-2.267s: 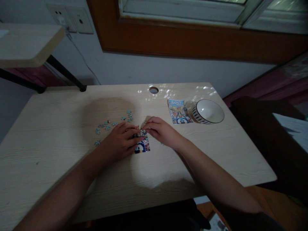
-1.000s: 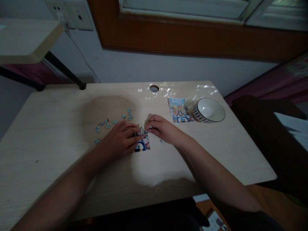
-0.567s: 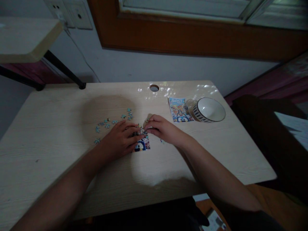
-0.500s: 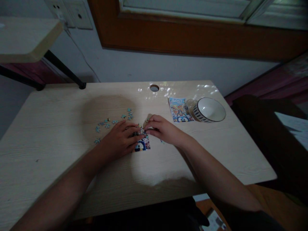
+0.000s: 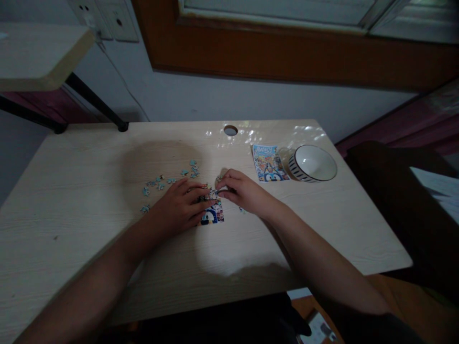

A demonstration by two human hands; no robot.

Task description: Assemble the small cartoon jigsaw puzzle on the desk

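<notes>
A partly joined jigsaw puzzle [image 5: 212, 216] with a blue dog face lies on the table in front of me. My left hand [image 5: 184, 205] rests flat over its left side, fingers stretched out and covering much of it. At the puzzle's upper right edge, my right hand [image 5: 241, 192] has thumb and forefinger pinched on a small puzzle piece [image 5: 214, 194], mostly hidden by the fingers. Loose light-blue puzzle pieces [image 5: 160, 180] are scattered beyond and left of my left hand. Another loose piece [image 5: 242, 210] lies just under my right wrist.
A picture sheet [image 5: 269, 164] lies at the back right of the wooden table [image 5: 265, 258], beside a white bowl [image 5: 315, 163] with dark stripes. A round cable hole [image 5: 230, 130] is near the back edge. A raised shelf [image 5: 43, 57] stands on black legs at the left.
My right fingers have shifted very slightly at the puzzle's upper edge. My left hand stays in place on the puzzle.
</notes>
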